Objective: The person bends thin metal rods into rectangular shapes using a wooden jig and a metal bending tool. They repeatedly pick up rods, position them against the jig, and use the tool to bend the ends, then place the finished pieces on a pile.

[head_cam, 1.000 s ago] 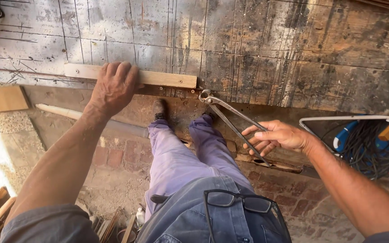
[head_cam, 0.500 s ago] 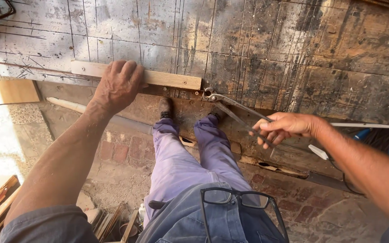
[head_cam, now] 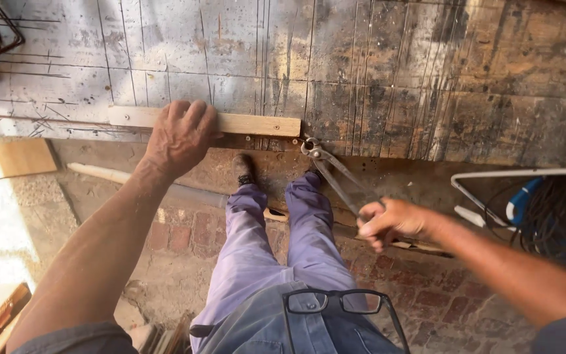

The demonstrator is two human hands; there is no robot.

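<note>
While the left hand (head_cam: pixel 179 134) lies flat, fingers spread, on the wooden strip (head_cam: pixel 257 123) on the worktop (head_cam: pixel 388 78) | pincers (head_cam: pixel 335 174) head touches strip's right end | right hand (head_cam: pixel 391 223) clamped on their handles | white basket (head_cam: pixel 486 196) holds cables.

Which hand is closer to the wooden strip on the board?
Left. The left hand lies flat on the wooden strip. The right hand is lower and off to the side, gripping the pincers.
</note>
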